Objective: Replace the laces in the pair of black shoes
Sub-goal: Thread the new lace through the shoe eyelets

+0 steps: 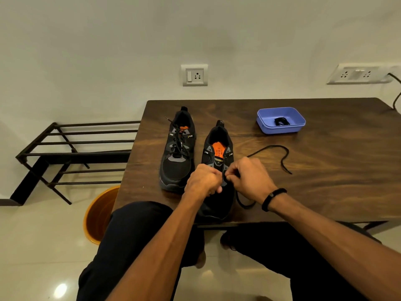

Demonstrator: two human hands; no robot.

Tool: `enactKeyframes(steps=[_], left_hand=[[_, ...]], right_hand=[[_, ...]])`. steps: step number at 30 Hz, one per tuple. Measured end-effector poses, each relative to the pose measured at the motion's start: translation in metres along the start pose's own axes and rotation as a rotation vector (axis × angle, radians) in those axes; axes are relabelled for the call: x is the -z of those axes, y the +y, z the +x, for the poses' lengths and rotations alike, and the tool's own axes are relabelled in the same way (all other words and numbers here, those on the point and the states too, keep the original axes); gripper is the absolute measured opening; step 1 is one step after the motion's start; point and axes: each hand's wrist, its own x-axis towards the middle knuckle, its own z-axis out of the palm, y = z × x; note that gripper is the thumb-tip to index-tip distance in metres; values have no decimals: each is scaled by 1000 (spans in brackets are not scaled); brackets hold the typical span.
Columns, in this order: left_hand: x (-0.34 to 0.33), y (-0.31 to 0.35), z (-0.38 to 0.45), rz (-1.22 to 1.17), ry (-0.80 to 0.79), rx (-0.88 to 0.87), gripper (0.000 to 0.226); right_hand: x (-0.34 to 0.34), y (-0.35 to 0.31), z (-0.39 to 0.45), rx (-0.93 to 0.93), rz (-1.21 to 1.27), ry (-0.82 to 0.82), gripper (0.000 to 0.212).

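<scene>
Two black shoes with orange insoles stand on the wooden table (pixel 325 192), toes toward me. The left shoe (pixel 176 153) is laced with a black lace. The right shoe (pixel 218 153) has its upper eyelets bare. My left hand (pixel 202 181) is curled over the right shoe's forefoot, and what its fingers hold is hidden. My right hand (pixel 249 177) pinches a black lace (pixel 280 153) at the shoe's lower eyelets. That lace trails right across the table and loops near the front edge. A blue tray (pixel 264 124) at the back holds another coiled black lace (pixel 281 121).
A black metal rack (pixel 71 148) stands left of the table. An orange bucket (pixel 97 216) sits on the floor by the table's left front corner. Wall sockets (pixel 194 75) are behind, with a cable (pixel 397 92) dropping at the far right. My knees are under the front edge.
</scene>
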Motion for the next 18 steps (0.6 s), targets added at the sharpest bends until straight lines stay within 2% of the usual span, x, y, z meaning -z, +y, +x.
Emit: enactKeyframes(steps=[6, 9, 11, 15, 18], left_hand=[[2, -2, 1, 66, -32, -24, 15], [4, 2, -5, 218, -30, -65, 14], [3, 5, -9, 322, -28, -84, 15], [6, 14, -18, 547, -22, -119, 29], [7, 17, -29, 696, 3, -182, 40]], right_hand=[[2, -4, -2, 29, 99, 27, 17], [7, -5, -4, 50, 171, 8, 24], [6, -5, -4, 66, 130, -6, 26], [4, -7, -5, 78, -112, -45, 37], [6, -5, 0, 144, -54, -186, 47]])
